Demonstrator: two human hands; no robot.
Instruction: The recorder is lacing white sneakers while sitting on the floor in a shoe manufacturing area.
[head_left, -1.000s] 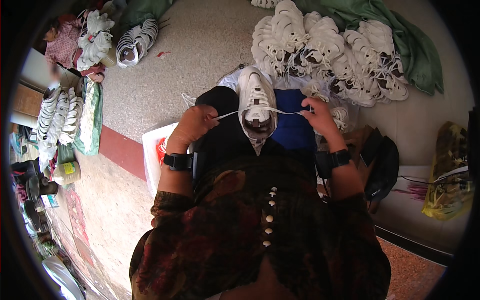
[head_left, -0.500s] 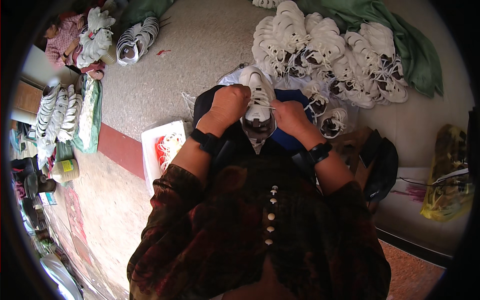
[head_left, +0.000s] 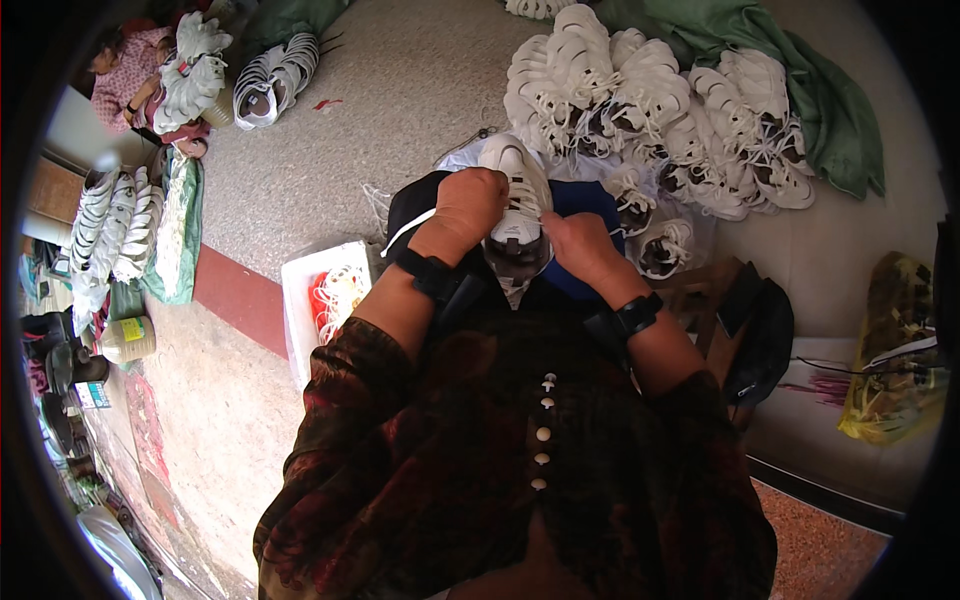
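Observation:
A white shoe upper (head_left: 521, 190) with a dark heel part lies over my lap, toe pointing away from me, its laces crossing the front. My left hand (head_left: 468, 203) is closed at the upper's left side, its fingertips partly hidden. A loose white shoelace end (head_left: 406, 233) trails out to the left past that wrist. At the right side of the upper, my right hand (head_left: 580, 243) is pinched at the edge of the lacing; the lace between its fingers is hard to make out. Black bands circle both wrists.
White shoe uppers (head_left: 575, 70) are heaped ahead on the right, beside green cloth (head_left: 830, 130). A white box (head_left: 300, 290) with laces stands left of my lap. Far left, a person (head_left: 130, 85) sits beside stacked uppers. A yellow bag (head_left: 890, 390) lies far right.
A loose lace end now shows left of my left wrist. My left hand has shifted slightly right over the upper. The lace seen stretched to my right hand is no longer plain.

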